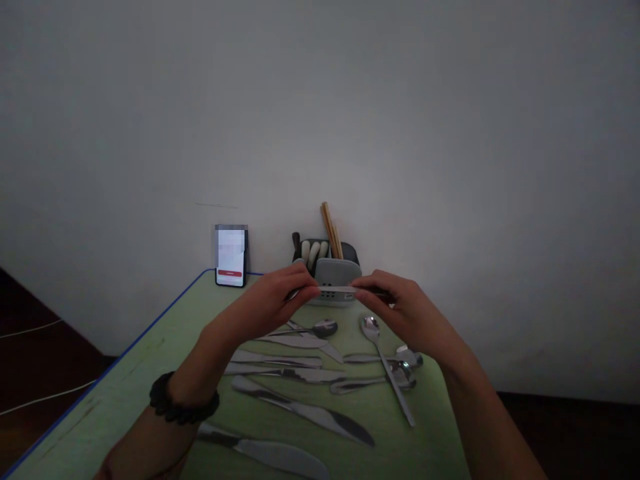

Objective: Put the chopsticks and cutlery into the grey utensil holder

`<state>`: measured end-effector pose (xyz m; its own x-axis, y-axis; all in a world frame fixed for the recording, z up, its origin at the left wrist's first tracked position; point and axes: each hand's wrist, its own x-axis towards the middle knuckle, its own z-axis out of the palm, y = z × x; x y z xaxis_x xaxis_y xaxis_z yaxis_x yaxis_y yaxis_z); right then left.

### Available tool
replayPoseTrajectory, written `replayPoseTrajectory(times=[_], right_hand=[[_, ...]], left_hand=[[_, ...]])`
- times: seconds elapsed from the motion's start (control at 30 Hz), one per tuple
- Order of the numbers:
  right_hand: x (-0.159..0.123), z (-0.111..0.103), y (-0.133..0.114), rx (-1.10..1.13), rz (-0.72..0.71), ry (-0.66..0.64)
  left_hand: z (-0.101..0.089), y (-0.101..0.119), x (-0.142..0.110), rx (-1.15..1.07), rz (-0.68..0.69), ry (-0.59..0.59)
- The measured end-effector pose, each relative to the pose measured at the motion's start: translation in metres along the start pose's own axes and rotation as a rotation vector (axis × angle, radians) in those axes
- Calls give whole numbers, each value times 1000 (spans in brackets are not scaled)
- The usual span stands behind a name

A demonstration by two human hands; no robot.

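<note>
My left hand (pixel 280 293) and my right hand (pixel 393 297) are raised over the far part of the table, each pinching one end of what looks like a table knife (pixel 336 289). It lies level between the fingertips, and both its ends are hidden. Just behind it stands a grey cutlery holder (pixel 340 270) with wooden chopsticks (pixel 330 230) and several white handles (pixel 314 252) sticking up. Below my hands lie several table knives (pixel 305 413) and a dark-looking spoon (pixel 326 327). A long-handled spoon (pixel 393 377) rests across other spoons at the right.
A phone (pixel 231 257) with a lit screen leans on the wall (pixel 320 120) at the table's back left. The green table (pixel 135 387) has a blue edge along its left side. White cables (pixel 47 397) run at floor level on the left.
</note>
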<state>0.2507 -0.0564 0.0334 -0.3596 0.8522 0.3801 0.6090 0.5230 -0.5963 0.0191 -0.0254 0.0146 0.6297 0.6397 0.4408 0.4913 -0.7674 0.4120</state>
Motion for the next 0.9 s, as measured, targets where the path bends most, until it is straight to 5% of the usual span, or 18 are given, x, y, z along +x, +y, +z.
replayPoseTrajectory(times=[0.2,0.37,0.5,0.63,0.9], right_hand=[[0,0,-10,-171,-98,53],[-3,-9,-10,-172,-54,70],[-3,-11,-10,-183,-32,22],[-1,-7,-3,-231,-30,-16],[-1,-6,10,-216,44,-103]], left_hand=[[0,2,0,59,-39,-48],[-2,4,0,59,36,133],[-5,-3,-1,84,-66,240],[-1,-17,-1,33,-209,67],[5,-26,-3,-172,-274,-286]])
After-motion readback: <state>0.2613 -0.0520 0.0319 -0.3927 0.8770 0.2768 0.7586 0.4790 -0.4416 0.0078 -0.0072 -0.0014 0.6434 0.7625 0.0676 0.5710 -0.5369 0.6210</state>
